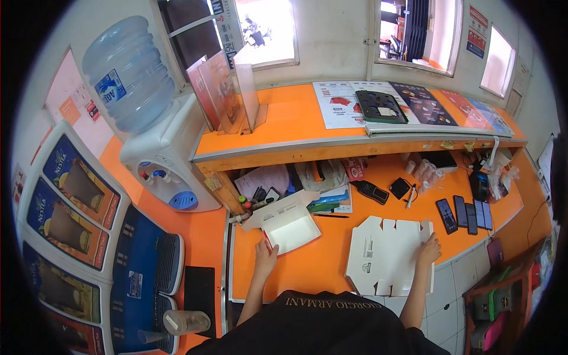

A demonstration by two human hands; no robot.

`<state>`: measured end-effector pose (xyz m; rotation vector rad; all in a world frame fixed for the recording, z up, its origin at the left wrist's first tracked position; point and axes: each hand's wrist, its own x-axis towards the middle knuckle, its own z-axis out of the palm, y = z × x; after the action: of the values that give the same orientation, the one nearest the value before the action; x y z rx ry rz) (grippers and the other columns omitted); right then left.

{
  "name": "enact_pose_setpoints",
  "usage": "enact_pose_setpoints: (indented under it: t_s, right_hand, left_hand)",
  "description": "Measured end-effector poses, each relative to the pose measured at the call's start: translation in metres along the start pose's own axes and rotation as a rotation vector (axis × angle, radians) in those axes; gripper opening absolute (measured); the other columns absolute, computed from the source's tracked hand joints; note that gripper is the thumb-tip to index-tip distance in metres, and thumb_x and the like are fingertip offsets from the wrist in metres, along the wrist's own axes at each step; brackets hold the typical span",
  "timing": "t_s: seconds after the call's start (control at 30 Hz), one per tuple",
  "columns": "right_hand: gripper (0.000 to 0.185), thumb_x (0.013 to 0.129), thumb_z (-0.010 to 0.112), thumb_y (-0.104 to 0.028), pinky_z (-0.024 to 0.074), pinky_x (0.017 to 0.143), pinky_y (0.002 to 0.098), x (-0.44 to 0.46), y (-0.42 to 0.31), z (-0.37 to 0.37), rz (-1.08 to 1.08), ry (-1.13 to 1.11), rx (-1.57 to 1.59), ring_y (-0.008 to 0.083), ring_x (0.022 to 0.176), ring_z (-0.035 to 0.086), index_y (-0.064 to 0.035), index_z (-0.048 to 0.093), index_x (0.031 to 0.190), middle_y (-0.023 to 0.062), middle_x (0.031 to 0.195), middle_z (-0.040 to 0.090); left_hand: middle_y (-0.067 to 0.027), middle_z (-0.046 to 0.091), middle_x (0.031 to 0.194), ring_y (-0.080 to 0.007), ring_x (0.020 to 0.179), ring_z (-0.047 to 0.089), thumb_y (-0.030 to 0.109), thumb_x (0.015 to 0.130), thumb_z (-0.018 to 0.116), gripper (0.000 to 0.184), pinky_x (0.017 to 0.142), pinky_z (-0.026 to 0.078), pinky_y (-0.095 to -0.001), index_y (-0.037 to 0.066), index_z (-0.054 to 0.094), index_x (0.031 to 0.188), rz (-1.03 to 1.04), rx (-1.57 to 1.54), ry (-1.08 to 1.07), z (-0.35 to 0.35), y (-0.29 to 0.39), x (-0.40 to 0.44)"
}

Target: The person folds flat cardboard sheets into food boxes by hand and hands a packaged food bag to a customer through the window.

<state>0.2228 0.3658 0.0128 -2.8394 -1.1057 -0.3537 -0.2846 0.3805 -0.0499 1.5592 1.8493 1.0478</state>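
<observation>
My left hand [265, 258] is at the near left corner of a folded white cardboard box [291, 228]. Its thumb and fingers are apart, and it seems to touch the box's edge. The box's lid flap stands up toward the back, and the inside is plain white. My right hand [429, 251] is closed on the right edge of a flat, unfolded white cardboard box [378, 254]. That sheet has slots and small dark print, and lies on the orange counter [316, 266], its near edge overhanging the front.
Several phones [447, 216] lie right of the flat box. A black handheld device [371, 192], a black pen [331, 216] and papers sit behind. A raised orange shelf [284, 121] spans the back. A water dispenser [171, 154] and drink machine [136, 254] stand left.
</observation>
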Motion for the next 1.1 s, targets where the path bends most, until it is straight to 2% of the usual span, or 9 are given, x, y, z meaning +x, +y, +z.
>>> enact_pose_setpoints:
  t_s: [0.13,0.43,0.5,0.53,0.6,0.73,0.87,0.97,1.1]
  right_hand:
    - [0.009,0.079,0.057,-0.012,0.0477,0.059,0.0434,0.017,0.009,0.007,-0.134,0.091,0.287,0.0313,0.07,0.062,-0.0034,0.058,0.081,0.0141,0.08,0.062]
    - [0.017,0.08,0.051,-0.001,0.0457,0.067,0.0405,-0.044,-0.011,-0.17,-0.247,0.385,0.662,0.033,0.078,0.058,-0.0017,0.06,0.095,0.0153,0.084,0.06]
    - [0.015,0.078,0.051,0.001,0.0453,0.068,0.0401,-0.068,-0.017,-0.201,-0.468,0.569,0.806,0.0313,0.077,0.057,-0.0023,0.058,0.091,0.012,0.087,0.061]
    - [0.016,0.076,0.051,0.002,0.0454,0.069,0.0398,-0.081,-0.02,-0.203,-0.578,0.549,0.908,0.03,0.077,0.057,-0.0035,0.058,0.089,0.0099,0.088,0.061]
    - [0.017,0.073,0.054,0.001,0.0455,0.069,0.0381,-0.112,-0.03,-0.195,-0.797,0.507,1.011,0.0265,0.078,0.057,-0.0062,0.057,0.088,0.0061,0.091,0.062]
    - [0.016,0.072,0.058,-0.006,0.045,0.07,0.0324,-0.147,-0.042,-0.189,-1.118,0.304,0.953,0.0214,0.082,0.055,-0.009,0.057,0.088,0.0028,0.1,0.061]
    - [0.02,0.074,0.057,-0.012,0.0443,0.07,0.03,-0.152,-0.036,-0.18,-1.294,0.109,0.814,0.0174,0.088,0.05,-0.0113,0.055,0.094,0.0015,0.119,0.052]
    - [0.024,0.076,0.055,-0.012,0.044,0.069,0.0296,-0.148,-0.028,-0.18,-1.379,0.019,0.743,0.0165,0.089,0.048,-0.0109,0.052,0.1,0.0009,0.125,0.048]
    - [0.031,0.072,0.064,-0.017,0.0452,0.071,0.0332,-0.14,-0.016,-0.181,-1.459,-0.011,0.85,0.0206,0.087,0.05,-0.0064,0.05,0.098,0.0069,0.121,0.048]
  left_hand:
    - [-0.0255,0.046,0.111,-0.0372,0.104,0.047,0.025,0.085,0.056,0.061,0.093,0.037,-0.0401,-0.008,0.031,0.13,0.051,-0.152,-0.133,-0.003,0.025,0.011]
    - [-0.0255,0.042,0.128,-0.0365,0.119,0.041,0.024,0.089,0.05,0.056,0.099,0.032,-0.0389,0.0,0.031,0.135,0.305,0.67,-0.267,-0.015,0.103,0.015]
    - [-0.0217,0.042,0.13,-0.0351,0.12,0.041,0.04,0.093,0.04,0.058,0.099,0.033,-0.0435,0.002,0.03,0.136,0.261,-0.042,-0.807,-0.01,0.145,0.021]
    - [-0.0217,0.042,0.13,-0.0351,0.12,0.041,0.04,0.093,0.04,0.058,0.099,0.033,-0.0435,0.002,0.03,0.136,0.261,-0.033,-0.831,-0.005,0.168,0.015]
    - [-0.0177,0.047,0.127,-0.0327,0.115,0.047,0.057,0.091,0.028,0.068,0.094,0.04,-0.0456,0.005,0.033,0.134,0.057,-0.864,-1.146,0.011,0.204,-0.002]
    - [-0.0144,0.051,0.123,-0.0317,0.108,0.054,0.066,0.087,0.02,0.076,0.088,0.044,-0.0454,0.007,0.036,0.132,-0.21,-1.459,-1.251,0.035,0.206,-0.006]
    - [-0.0106,0.059,0.104,-0.0209,0.09,0.061,0.025,0.089,0.045,0.036,0.075,0.052,-0.0354,0.004,0.046,0.119,-0.37,-1.004,-0.952,0.029,0.246,-0.011]
    - [-0.0077,0.061,0.097,-0.018,0.084,0.063,0.021,0.09,0.046,0.029,0.072,0.053,-0.0314,0.004,0.049,0.114,-0.251,-0.846,-0.877,0.036,0.249,-0.016]
    - [-0.0114,0.053,0.116,-0.0182,0.105,0.055,0.017,0.092,0.045,0.037,0.089,0.046,-0.0328,0.002,0.039,0.125,-0.194,-0.841,-0.867,0.037,0.28,-0.039]
